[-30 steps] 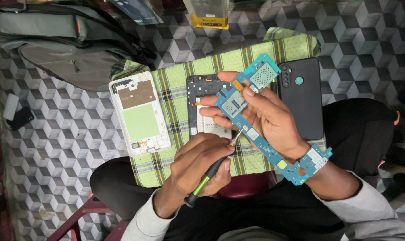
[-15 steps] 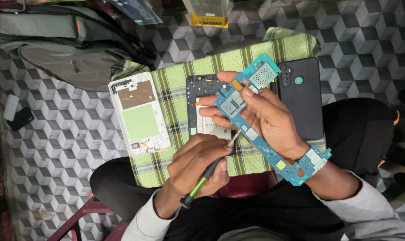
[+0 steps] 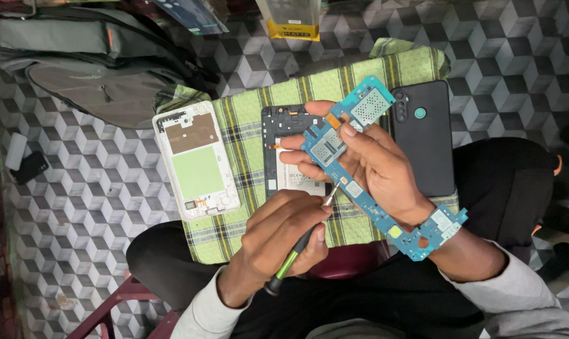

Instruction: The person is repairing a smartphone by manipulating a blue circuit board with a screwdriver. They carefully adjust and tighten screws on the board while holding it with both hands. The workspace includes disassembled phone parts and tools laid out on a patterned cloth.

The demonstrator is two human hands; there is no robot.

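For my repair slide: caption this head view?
Right hand holds a blue circuit board; left hand touches a screwdriver to it.

Left hand (image 3: 283, 233) fisted in pen-like grip, forearm angled up; right hand (image 3: 375, 164) palm up, fingers curled

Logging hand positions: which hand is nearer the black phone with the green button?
Right. The right hand, holding the blue circuit board, lies just beside the black phone; the left hand, gripping a screwdriver, sits farther off.

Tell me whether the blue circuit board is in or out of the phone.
Out: the right hand holds the blue circuit board above the opened phone.
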